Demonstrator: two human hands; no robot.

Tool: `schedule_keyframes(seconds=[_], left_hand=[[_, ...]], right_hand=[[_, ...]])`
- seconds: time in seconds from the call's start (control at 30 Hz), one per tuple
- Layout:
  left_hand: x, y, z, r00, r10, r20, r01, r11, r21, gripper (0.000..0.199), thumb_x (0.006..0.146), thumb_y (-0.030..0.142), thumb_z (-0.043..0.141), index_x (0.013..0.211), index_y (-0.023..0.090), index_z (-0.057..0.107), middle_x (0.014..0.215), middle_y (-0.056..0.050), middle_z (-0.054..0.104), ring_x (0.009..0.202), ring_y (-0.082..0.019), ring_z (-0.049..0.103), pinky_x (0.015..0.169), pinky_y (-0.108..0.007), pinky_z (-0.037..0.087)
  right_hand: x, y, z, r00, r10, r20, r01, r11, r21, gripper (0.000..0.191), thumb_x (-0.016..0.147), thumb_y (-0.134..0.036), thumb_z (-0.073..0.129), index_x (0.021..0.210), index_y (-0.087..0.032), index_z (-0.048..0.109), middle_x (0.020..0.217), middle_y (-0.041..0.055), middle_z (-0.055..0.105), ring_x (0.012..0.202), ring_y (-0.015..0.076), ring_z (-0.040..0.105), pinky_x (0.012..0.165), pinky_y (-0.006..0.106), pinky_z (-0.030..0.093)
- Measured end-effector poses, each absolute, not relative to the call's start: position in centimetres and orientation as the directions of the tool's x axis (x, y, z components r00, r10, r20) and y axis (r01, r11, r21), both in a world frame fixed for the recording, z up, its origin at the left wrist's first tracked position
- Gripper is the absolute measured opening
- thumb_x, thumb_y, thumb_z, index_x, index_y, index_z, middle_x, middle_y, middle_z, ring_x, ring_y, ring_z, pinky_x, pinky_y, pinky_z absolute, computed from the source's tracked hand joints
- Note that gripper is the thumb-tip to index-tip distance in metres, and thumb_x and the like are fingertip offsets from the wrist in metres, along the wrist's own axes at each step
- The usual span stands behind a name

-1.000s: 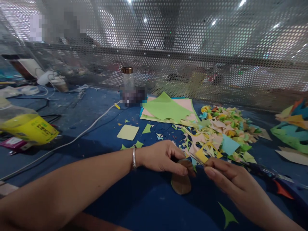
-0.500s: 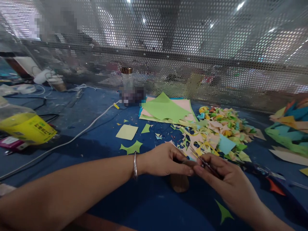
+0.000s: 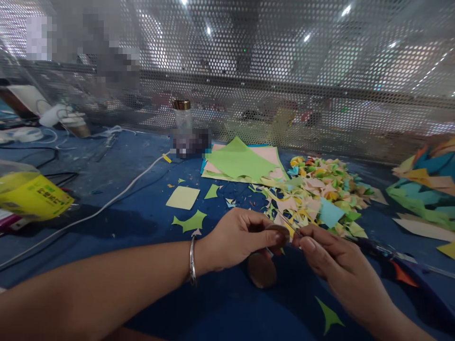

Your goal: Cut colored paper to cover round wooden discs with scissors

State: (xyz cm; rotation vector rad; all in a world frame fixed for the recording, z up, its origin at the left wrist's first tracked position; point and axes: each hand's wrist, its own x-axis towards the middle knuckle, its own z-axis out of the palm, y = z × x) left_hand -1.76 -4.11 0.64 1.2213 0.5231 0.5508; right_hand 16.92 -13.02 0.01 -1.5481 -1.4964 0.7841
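My left hand (image 3: 245, 237) pinches a small brown round piece (image 3: 280, 231) between thumb and fingers. Facing it from the right, my right hand (image 3: 330, 251) grips slim pointed tweezers (image 3: 290, 226), their tip angled up and left; most of their length is hidden in the fingers. Beneath my left hand a brown disc (image 3: 262, 270) shows against the blue table. Just beyond both hands spreads a heap of cut paper pieces (image 3: 320, 189) in pink, yellow, green and blue. A green paper offcut (image 3: 329, 315) lies near my right forearm.
Stacked coloured paper sheets (image 3: 241, 161) lie at the back, near a clear bottle (image 3: 183, 118). A glue gun (image 3: 387, 255) rests at right, below layered paper flowers (image 3: 426, 189). A white cable (image 3: 117, 196) crosses the left side, by a yellow-labelled bag (image 3: 35, 194).
My hands have drawn slightly apart, and the tweezers have come away to the right of the brown piece. More of the held piece shows. The view has shifted a little.
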Motion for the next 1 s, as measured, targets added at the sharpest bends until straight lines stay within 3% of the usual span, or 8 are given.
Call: schedule_keyframes(seconds=[0.13, 0.27, 0.53, 0.73, 0.87, 1.0], left_hand=[[-2.0, -3.8, 0.7, 0.788, 0.613, -0.062, -0.112, 0.24, 0.964, 0.029, 0.073, 0.041, 0.083, 0.076, 0.014, 0.075, 0.069, 0.0, 0.067, 0.062, -0.008, 0.059, 0.063, -0.022, 0.05], [-2.2, -3.9, 0.7, 0.805, 0.591, -0.045, -0.125, 0.242, 0.962, 0.025, 0.076, 0.039, 0.081, 0.076, 0.014, 0.074, 0.069, 0.0, 0.068, 0.063, -0.008, 0.06, 0.063, -0.021, 0.05], [-2.2, -3.8, 0.6, 0.82, 0.571, -0.04, -0.122, 0.244, 0.962, 0.026, 0.071, 0.038, 0.084, 0.077, 0.015, 0.074, 0.069, 0.001, 0.067, 0.06, -0.007, 0.058, 0.062, -0.021, 0.05], [-2.0, -3.8, 0.5, 0.812, 0.581, -0.054, -0.077, 0.199, 0.977, 0.032, 0.071, 0.045, 0.082, 0.074, 0.015, 0.071, 0.068, 0.001, 0.066, 0.061, -0.008, 0.057, 0.065, -0.024, 0.051], [-2.0, -3.2, 0.7, 0.757, 0.647, -0.097, 0.102, 0.03, 0.994, 0.031, 0.078, 0.045, 0.075, 0.078, 0.014, 0.071, 0.071, -0.002, 0.067, 0.06, -0.011, 0.059, 0.062, -0.025, 0.05], [-2.2, -2.2, 1.1, 0.744, 0.666, -0.055, 0.293, -0.25, 0.923, 0.028, 0.088, 0.039, 0.061, 0.091, 0.014, 0.073, 0.082, -0.006, 0.072, 0.066, -0.013, 0.061, 0.061, -0.025, 0.046]], right_hand=[[16.9, -13.2, 0.2, 0.083, 0.989, 0.121, 0.518, 0.061, -0.853, 0.047, 0.092, -0.064, 0.053, 0.073, -0.021, 0.06, 0.057, -0.005, 0.034, 0.051, 0.0108, 0.023, 0.042, 0.025, 0.02], [16.9, -13.3, 0.5, 0.068, 0.987, 0.144, 0.58, 0.079, -0.811, 0.049, 0.093, -0.062, 0.052, 0.067, -0.022, 0.055, 0.058, -0.0043, 0.037, 0.05, 0.0108, 0.027, 0.044, 0.025, 0.025], [17.3, -13.4, 0.6, 0.006, 0.987, 0.161, 0.619, 0.123, -0.775, 0.048, 0.095, -0.06, 0.05, 0.068, -0.021, 0.058, 0.06, -0.0024, 0.047, 0.052, 0.011, 0.036, 0.046, 0.023, 0.034], [17.1, -13.5, 0.5, 0.076, 0.985, 0.152, 0.597, 0.078, -0.798, 0.049, 0.094, -0.062, 0.051, 0.069, -0.022, 0.06, 0.058, -0.0037, 0.04, 0.051, 0.0108, 0.031, 0.044, 0.023, 0.03], [17.5, -13.2, -0.1, 0.19, 0.965, 0.179, 0.516, 0.057, -0.854, 0.048, 0.093, -0.061, 0.054, 0.066, -0.022, 0.052, 0.058, -0.0038, 0.034, 0.051, 0.0113, 0.026, 0.041, 0.024, 0.023], [18.0, -12.8, -0.3, 0.255, 0.945, 0.203, 0.502, 0.05, -0.863, 0.049, 0.091, -0.063, 0.056, 0.065, -0.022, 0.048, 0.058, -0.0043, 0.03, 0.052, 0.0119, 0.024, 0.043, 0.026, 0.021]])
